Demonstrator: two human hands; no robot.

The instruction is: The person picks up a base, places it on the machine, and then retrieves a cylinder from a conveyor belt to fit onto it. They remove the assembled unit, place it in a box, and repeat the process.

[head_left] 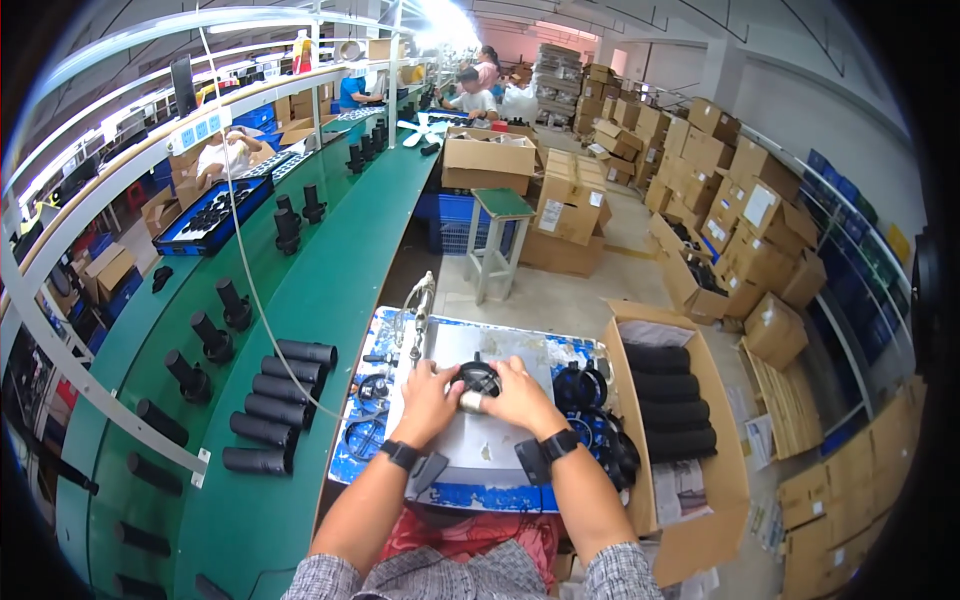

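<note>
Both my hands grip a round black plastic ring part [481, 374] with a small tab pointing away from me, just over the bare metal plate [480, 440] of a small work table. My left hand [428, 402] closes on its left side, and my right hand [521, 402] on its right, thumbs at the near rim. Dark bands circle both wrists. More black round parts [580, 386] cluster right of my right hand. Left of my left hand lie smaller black ring parts [372, 388]. A metal fixture [420, 312] with a thin hose stands just beyond the left hand.
An open carton [738, 475] of black foam-like cylinders [668, 411] stands at my right. Along my left runs a green conveyor [330, 255] bearing several black tubes [265, 411]. A white cord [243, 240] hangs over it. Ahead are a stool [503, 205] and stacked cartons [572, 195]; people work farther off.
</note>
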